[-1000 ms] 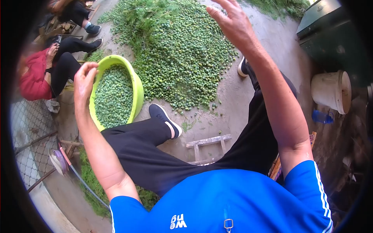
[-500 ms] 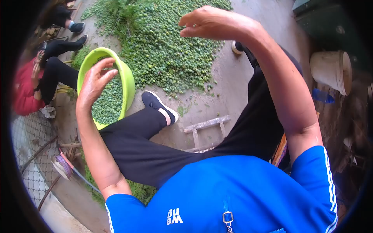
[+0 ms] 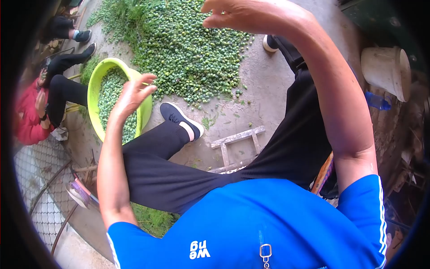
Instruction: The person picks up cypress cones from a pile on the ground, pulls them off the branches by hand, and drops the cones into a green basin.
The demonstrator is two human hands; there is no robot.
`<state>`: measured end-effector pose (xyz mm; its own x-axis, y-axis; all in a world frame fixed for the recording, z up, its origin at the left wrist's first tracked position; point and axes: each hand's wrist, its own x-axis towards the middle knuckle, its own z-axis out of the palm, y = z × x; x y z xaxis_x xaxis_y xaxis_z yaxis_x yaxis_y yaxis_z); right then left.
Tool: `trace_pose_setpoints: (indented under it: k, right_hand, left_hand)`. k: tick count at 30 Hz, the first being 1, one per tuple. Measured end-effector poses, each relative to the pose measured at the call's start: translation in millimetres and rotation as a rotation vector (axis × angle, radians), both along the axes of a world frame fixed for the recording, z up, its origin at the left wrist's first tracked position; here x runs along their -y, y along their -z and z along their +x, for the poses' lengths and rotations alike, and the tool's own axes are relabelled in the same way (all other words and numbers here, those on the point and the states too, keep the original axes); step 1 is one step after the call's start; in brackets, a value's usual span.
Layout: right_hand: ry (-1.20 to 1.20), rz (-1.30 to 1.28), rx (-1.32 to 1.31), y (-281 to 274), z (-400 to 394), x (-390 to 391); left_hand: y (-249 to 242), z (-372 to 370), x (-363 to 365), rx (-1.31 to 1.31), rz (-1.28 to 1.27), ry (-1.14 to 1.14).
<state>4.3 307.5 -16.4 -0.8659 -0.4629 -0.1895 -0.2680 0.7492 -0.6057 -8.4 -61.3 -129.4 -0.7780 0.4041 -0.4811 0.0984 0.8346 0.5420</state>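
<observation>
My left hand (image 3: 133, 96) hovers over the right-hand rim of a lime-green plastic tub (image 3: 145, 114), its thumb apart from the fingers and nothing in it. Inside the tub lie many small round green fruits (image 3: 110, 93). At the top of the view, my right hand (image 3: 251, 17) is held out above a wide heap of the same green fruits (image 3: 179, 58). Its fingers are slightly bent, the thumb stands apart from them, and it holds nothing.
Feathery green sprigs (image 3: 134, 15) lie among the heap. A small wooden frame (image 3: 239, 138) stands between my legs. To the right are a white bucket (image 3: 380, 71) and a blue plastic bottle (image 3: 377, 101). A person in red (image 3: 31, 112) sits at left, by wire mesh (image 3: 40, 175).
My left hand has moved right, from over the tub's contents to its right rim. My right hand has shifted a little toward the top of the view.
</observation>
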Motion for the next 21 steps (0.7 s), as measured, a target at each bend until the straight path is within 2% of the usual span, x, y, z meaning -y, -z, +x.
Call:
trace_pose_setpoints:
  k: [1, 3, 4, 6, 7, 8, 9, 12, 13, 16, 18, 21]
  right_hand:
    - [0.009, -0.026, 0.074, -5.1, 3.9, -3.3]
    - [0.016, -0.051, 0.146, -13.4, 6.0, -7.8]
    - [-0.007, -0.033, 0.175, -16.1, 6.2, -9.6]
    - [-0.024, -0.014, 0.206, -12.9, 1.4, -14.8]
    - [-0.064, -0.001, 0.196, -8.8, -0.6, -17.1]
    - [-0.104, 0.012, 0.188, -4.2, -2.5, -18.1]
    - [0.006, -0.019, 0.200, 1.1, 1.3, -14.5]
    - [-0.075, -0.075, 0.218, 0.7, -1.7, -21.4]
    - [-0.005, 0.053, 0.025, 26.6, 0.5, -9.2]
    - [-0.019, 0.023, -0.048, 38.1, 4.9, -15.7]
    - [-0.022, 0.016, -0.034, 38.7, 5.1, -16.0]
    - [-0.042, 0.017, -0.048, 41.7, 4.9, -16.2]
  left_hand:
    - [23.1, 2.5, 6.1, 0.048, -0.016, 0.063]
    - [73.5, 0.5, 22.5, 0.328, 0.014, 0.076]
    - [89.7, -2.4, 22.2, 0.257, -0.089, 0.207]
    - [114.7, -9.7, 15.6, 0.066, -0.160, 0.251]
    - [133.7, -14.2, 15.9, 0.072, -0.159, 0.255]
    - [153.9, -18.5, 15.3, -0.003, -0.084, 0.089]
    - [170.2, -24.3, 14.0, -0.081, -0.009, -0.081]
    - [199.0, -39.0, 3.8, -0.348, -0.021, -0.134]
    - [208.4, -45.4, 2.0, -0.343, -0.022, -0.138]
    - [232.8, -60.6, -3.6, -0.387, -0.057, -0.207]
    - [250.0, -63.8, -11.0, -0.411, -0.189, -0.325]
    - [251.7, -59.0, -44.2, -0.352, -0.242, -0.483]
